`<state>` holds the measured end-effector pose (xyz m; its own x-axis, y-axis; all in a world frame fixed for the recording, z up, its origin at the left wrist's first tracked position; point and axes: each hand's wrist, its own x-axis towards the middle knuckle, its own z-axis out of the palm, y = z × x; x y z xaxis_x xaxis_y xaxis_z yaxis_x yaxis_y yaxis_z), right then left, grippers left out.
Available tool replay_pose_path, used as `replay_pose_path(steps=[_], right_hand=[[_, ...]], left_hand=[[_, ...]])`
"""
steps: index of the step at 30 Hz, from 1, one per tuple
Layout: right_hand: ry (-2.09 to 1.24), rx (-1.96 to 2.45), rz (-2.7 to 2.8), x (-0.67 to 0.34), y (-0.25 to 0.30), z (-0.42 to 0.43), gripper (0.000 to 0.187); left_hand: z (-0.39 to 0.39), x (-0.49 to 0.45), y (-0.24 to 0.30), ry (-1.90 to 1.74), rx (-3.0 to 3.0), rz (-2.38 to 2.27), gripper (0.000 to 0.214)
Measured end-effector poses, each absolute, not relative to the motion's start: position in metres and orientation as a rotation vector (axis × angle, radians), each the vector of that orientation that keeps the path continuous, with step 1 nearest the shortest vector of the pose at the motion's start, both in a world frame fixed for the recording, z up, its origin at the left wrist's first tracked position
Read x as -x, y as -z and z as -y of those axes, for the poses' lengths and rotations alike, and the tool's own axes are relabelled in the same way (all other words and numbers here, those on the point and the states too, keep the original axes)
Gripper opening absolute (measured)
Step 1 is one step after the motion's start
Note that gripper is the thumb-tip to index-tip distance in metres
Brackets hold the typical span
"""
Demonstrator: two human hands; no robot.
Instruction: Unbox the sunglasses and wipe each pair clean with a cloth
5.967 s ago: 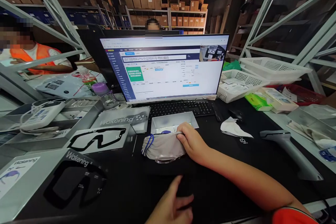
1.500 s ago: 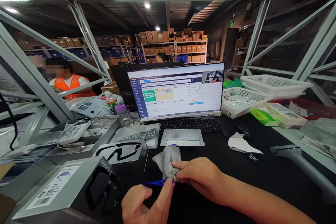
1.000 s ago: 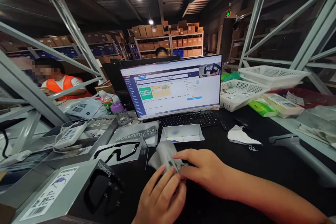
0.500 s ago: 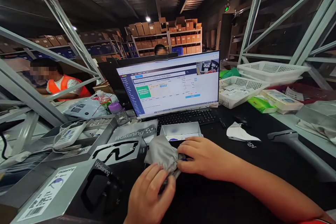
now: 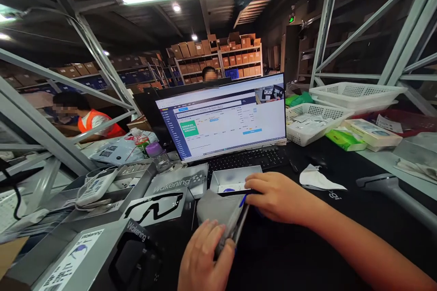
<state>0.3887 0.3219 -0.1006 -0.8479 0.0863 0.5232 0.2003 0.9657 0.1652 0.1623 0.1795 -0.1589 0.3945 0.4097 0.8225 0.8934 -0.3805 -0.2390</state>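
Note:
A grey cloth pouch (image 5: pixel 218 209) lies between my hands, its mouth spread toward the right. My left hand (image 5: pixel 208 250) is closed on its near side, thumb over the edge. At the far edge of the mouth, next to a small blue strip, the fingers of my right hand (image 5: pixel 273 195) pinch the cloth. What the pouch holds, if anything, is hidden. Just behind it stands an open grey box (image 5: pixel 223 176) with a white printed paper inside. Left of the pouch lies a flat box (image 5: pixel 153 207) with a picture of black-framed glasses.
A larger "Wakening" box (image 5: pixel 92 259) stands front left, near a grey tray (image 5: pixel 136 186) of small items. Behind are a keyboard (image 5: pixel 246 159) and monitor (image 5: pixel 221 118). On the right are a barcode scanner (image 5: pixel 392 191), crumpled white paper (image 5: pixel 317 177) and white baskets (image 5: pixel 303 136).
The bunched pouch mouth is now pulled wider, and the blue strip shows clearly. My right hand has moved a little right and away from my left. The view has tilted up slightly.

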Motion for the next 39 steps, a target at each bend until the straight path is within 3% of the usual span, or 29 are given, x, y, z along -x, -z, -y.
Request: replay_pose_path(steps=[4,9,12,15,20,24,27,33,39], right_hand=[[0.105,0.267,2.544,-0.396,0.099,-0.331,0.021],[-0.498,0.238,2.584,-0.395,0.097,-0.310,0.058],[-0.624,0.222,2.582,-0.386,0.102,-0.295,0.057],[-0.555,0.286,2.537,-0.377,0.112,-0.288,0.036],[-0.441,0.258,2.370,-0.369,0.127,-0.286,0.026],[-0.639,0.268,2.186,-0.366,0.131,-0.285,0.039],[-0.710,0.294,2.146,-0.363,0.132,-0.282,0.056],[-0.374,0.330,2.147,-0.363,0.133,-0.274,0.031],[-0.030,0.181,2.245,-0.369,0.123,-0.276,0.037]], left_hand=[[-0.182,-0.155,0.165,0.885,1.999,1.073,0.026],[-0.184,-0.157,0.164,1.242,1.883,1.274,0.025],[-0.184,-0.163,0.165,1.364,1.955,1.356,0.021],[-0.183,-0.166,0.170,1.488,2.034,1.423,0.018],[-0.186,-0.165,0.180,1.557,1.977,1.529,0.019],[-0.189,-0.163,0.180,1.500,1.923,1.579,0.037],[-0.190,-0.164,0.178,1.707,1.808,1.702,0.034],[-0.193,-0.161,0.172,1.906,1.883,1.726,0.015],[-0.193,-0.156,0.166,1.754,2.097,1.541,0.021]])
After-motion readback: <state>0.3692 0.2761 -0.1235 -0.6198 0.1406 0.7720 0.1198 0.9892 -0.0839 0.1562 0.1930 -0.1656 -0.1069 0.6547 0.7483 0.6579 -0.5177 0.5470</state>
